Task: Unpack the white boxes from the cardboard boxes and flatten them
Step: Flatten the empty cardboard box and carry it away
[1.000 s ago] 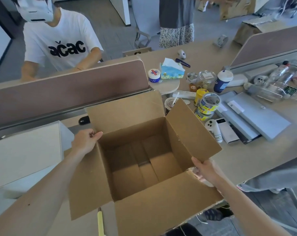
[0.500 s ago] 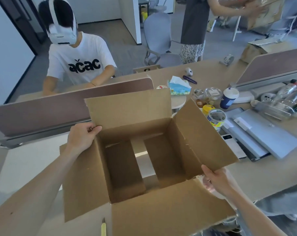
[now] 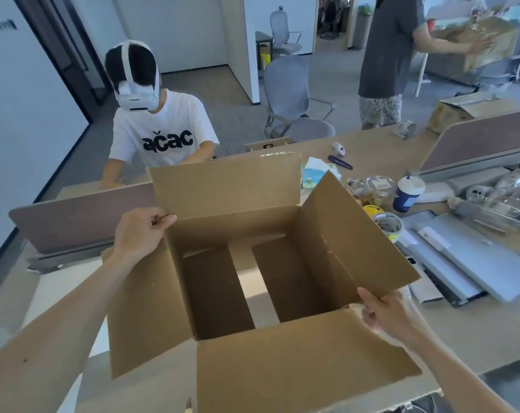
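The large open brown cardboard box (image 3: 252, 189) is held over the near part of the pale wooden desk (image 3: 476, 332). Its far left corner is gripped by the left hand (image 3: 139, 234), with the fingers curled over the rim. Its near right corner is pinched by the right hand (image 3: 386, 315) (thumb on top). Compared with half a second earlier, the two dark bottom flaps (image 3: 217, 287) are swung further apart, and a wider strip of desk is shown between them.
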